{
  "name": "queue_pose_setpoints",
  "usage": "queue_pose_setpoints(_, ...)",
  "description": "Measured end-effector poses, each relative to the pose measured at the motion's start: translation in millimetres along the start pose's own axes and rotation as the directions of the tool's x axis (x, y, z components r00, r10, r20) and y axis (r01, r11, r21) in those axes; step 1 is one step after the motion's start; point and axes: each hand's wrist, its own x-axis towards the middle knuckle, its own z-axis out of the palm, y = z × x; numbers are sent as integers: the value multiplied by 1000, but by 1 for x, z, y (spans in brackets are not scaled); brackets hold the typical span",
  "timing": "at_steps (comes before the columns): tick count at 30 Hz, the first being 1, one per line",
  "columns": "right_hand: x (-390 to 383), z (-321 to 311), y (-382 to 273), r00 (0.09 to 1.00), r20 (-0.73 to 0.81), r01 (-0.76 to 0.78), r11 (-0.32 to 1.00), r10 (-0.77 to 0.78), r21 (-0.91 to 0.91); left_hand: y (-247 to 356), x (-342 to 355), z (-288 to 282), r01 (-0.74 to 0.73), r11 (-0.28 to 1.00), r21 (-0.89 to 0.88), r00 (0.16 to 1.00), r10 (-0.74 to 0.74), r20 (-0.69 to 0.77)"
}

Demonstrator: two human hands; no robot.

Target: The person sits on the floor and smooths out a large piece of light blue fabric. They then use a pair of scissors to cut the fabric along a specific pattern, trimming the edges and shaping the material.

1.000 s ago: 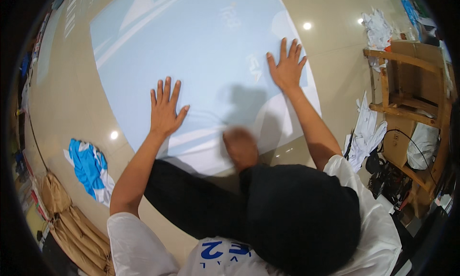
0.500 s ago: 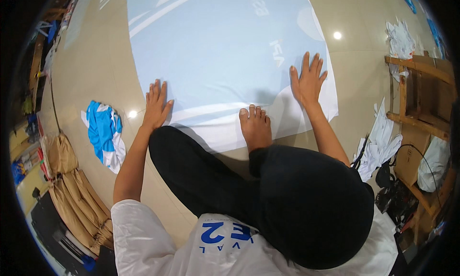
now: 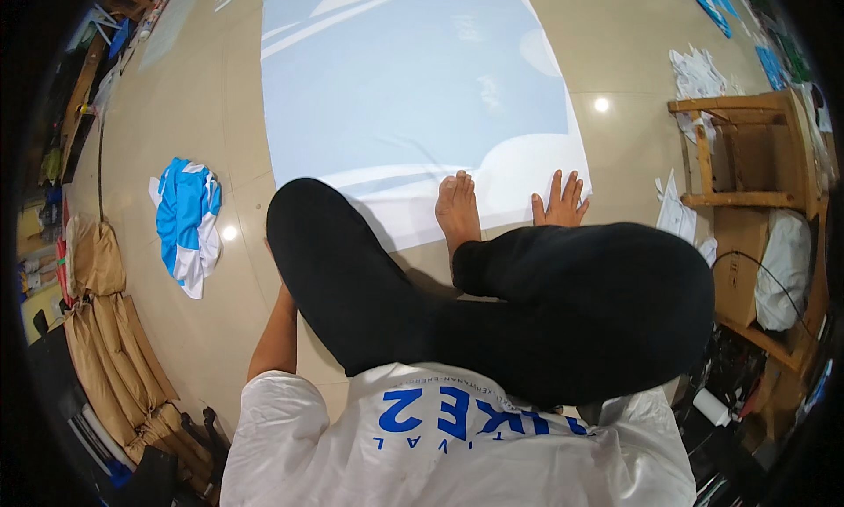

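Note:
A large pale-blue and white printed sheet (image 3: pixel 378 94) lies on the floor before me. My right hand (image 3: pixel 558 206) rests with fingers apart on its lower right white border, partly behind my dark-trousered right leg. My bare foot (image 3: pixel 457 206) is on the sheet's near edge. My left hand (image 3: pixel 274 254) is mostly hidden behind my left knee (image 3: pixel 308 226), near the sheet's lower left corner; its fingers cannot be made out.
A crumpled blue and white cloth (image 3: pixel 180 226) lies at left, beside brown bundles (image 3: pixel 114 366). At right stand a wooden frame (image 3: pixel 730 199) and cardboard (image 3: pixel 730 287), with white scraps (image 3: pixel 694 76) and a white sack (image 3: pixel 782 269). The tiled floor (image 3: pixel 615 155) surrounds the sheet.
Both hands have moved back toward my body along the sheet, the left one now behind the knee. My legs have shifted forward and cover more of the view.

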Motion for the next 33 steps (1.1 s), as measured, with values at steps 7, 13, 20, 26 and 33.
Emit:
queue_pose_setpoints(7,-6,-150,-80,894,383,-300,324,-233,897,21,-108,-18,144,965,-221,989,-134,59)
queue_pose_setpoints(13,-72,-188,-119,165,699,-595,495,-696,634,29,-180,-37,181,978,-108,983,-178,37)
queue_pose_setpoints(20,-46,-200,-175,-74,803,-312,779,-591,544,46,-169,-40,278,953,-117,959,-268,95)
queue_pose_setpoints(26,-38,-119,-183,30,721,-156,709,-693,688,25,-176,-18,201,977,-66,978,-204,-37)
queue_pose_setpoints(33,15,-48,-127,885,236,198,785,-400,587,34,-180,-14,264,961,-88,956,-272,-105)
